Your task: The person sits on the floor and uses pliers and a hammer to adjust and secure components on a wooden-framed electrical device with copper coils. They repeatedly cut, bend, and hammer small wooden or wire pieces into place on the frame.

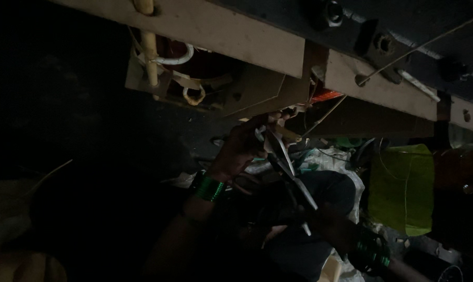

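Note:
My left hand, with green bangles on the wrist, reaches up under a pale wooden frame and pinches pale paper-like strips hanging from its underside. My right hand, also with green bangles, is lower and very dark. It grips the handles of a pair of scissors. The blades point up and left and end right beside my left fingers and the strips. I cannot tell whether the blades touch the strips.
White tubing loops and a pale rod hang under the frame at the left. An orange coil part shows behind the strips. Dark bolted metal runs above. A yellow-green bag sits at the right. The left side is in darkness.

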`<state>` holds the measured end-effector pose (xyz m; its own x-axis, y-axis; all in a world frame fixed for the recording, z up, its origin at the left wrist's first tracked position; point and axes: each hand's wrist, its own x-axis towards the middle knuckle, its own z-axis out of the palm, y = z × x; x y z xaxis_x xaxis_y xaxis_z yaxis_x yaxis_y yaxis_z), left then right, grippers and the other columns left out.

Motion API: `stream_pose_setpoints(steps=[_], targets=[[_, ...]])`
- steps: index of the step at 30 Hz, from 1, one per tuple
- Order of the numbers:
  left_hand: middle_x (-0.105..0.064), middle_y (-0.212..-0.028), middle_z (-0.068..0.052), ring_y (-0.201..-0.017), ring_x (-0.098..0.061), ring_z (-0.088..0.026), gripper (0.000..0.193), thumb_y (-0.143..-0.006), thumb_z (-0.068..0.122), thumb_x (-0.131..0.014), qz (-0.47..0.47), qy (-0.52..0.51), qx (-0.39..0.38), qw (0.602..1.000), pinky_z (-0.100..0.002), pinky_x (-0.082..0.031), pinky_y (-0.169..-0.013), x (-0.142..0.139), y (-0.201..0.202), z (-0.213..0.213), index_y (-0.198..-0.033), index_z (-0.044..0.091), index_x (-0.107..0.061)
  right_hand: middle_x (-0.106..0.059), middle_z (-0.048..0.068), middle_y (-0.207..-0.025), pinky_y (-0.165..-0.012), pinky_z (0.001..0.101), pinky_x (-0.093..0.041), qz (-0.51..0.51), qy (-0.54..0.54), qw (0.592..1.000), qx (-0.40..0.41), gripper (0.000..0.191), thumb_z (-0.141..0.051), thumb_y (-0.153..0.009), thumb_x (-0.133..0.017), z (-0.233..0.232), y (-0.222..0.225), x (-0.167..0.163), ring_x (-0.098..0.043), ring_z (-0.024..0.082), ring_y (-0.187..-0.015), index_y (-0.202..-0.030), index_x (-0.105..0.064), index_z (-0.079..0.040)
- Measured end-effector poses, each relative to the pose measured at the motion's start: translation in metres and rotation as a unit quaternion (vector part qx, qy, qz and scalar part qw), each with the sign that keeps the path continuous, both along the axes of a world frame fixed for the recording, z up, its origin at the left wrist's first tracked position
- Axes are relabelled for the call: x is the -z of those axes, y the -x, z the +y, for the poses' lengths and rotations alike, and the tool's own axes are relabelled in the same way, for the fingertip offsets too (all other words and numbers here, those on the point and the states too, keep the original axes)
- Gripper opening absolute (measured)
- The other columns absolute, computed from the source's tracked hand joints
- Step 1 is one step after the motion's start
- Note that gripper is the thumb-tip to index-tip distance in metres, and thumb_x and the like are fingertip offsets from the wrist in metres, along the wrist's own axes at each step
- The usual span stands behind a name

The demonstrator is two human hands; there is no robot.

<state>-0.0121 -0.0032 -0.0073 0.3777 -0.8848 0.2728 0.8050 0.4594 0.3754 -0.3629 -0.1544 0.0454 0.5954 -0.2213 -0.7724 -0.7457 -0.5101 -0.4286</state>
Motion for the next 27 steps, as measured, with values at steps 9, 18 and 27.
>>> stream_pose_setpoints(steps=[9, 18, 27], targets=[[-0.067, -0.136, -0.009, -0.123, -0.067, -0.021, 0.073, -0.086, -0.006, -0.083, -0.044, -0.065, -0.014, 0.997, -0.037, -0.062, -0.098, 0.018, 0.002, -0.005, -0.152, 0.004, -0.055, -0.078, 0.01, -0.105, -0.086, 0.0366, -0.06, 0.055, -0.126, 0.98, 0.143, 0.055, -0.047, -0.096, -0.057, -0.002, -0.023, -0.014, -0.071, 0.019, -0.099, -0.13, -0.07, -0.005], [-0.068, -0.137, -0.01, -0.117, -0.069, -0.022, 0.074, -0.087, -0.001, -0.081, -0.026, -0.102, 0.004, 0.994, -0.037, -0.062, -0.094, 0.013, 0.002, -0.004, -0.155, 0.005, -0.052, -0.074, 0.011, -0.098, -0.084, 0.0382, -0.058, 0.122, -0.05, 0.977, 0.165, 0.063, -0.059, -0.097, -0.052, -0.003, -0.024, -0.017, -0.069, 0.021, -0.094, -0.127, -0.069, -0.006], [-0.066, -0.141, -0.007, -0.129, -0.065, -0.021, 0.079, -0.083, 0.001, -0.084, -0.03, -0.057, -0.022, 0.998, -0.041, -0.058, -0.107, 0.008, 0.004, -0.003, -0.155, 0.005, -0.051, -0.071, 0.014, -0.088, -0.077, 0.038, -0.057, 0.136, 0.002, 0.976, 0.17, 0.062, -0.057, -0.1, -0.051, 0.003, -0.034, -0.022, -0.068, 0.023, -0.085, -0.119, -0.074, -0.003]])
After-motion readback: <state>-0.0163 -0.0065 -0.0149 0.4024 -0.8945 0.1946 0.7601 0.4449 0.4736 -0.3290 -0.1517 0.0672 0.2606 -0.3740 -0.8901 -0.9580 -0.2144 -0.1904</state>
